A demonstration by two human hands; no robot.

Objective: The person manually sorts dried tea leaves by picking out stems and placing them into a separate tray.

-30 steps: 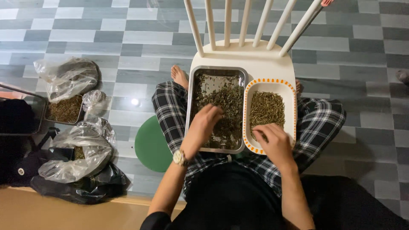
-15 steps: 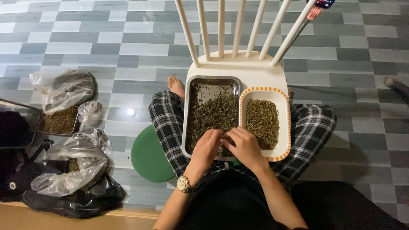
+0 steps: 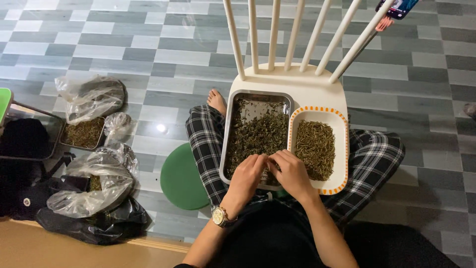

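3 clear plastic bags sit on the tiled floor at left: a crumpled clear bag (image 3: pixel 91 97) farthest out, a small knotted bag (image 3: pixel 118 126) beside it, and a large clear bag (image 3: pixel 96 181) lying on a black bag (image 3: pixel 99 223). A phone screen (image 3: pixel 399 7) shows at top right.

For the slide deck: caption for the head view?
Both hands sort dried herbs in a metal tray on a white chair.

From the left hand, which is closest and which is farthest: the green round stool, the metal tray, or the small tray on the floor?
1. Rectangular metal tray of dried leaves, under the left hand.
2. Round green stool, left of it.
3. Small floor tray of leaves, far left.
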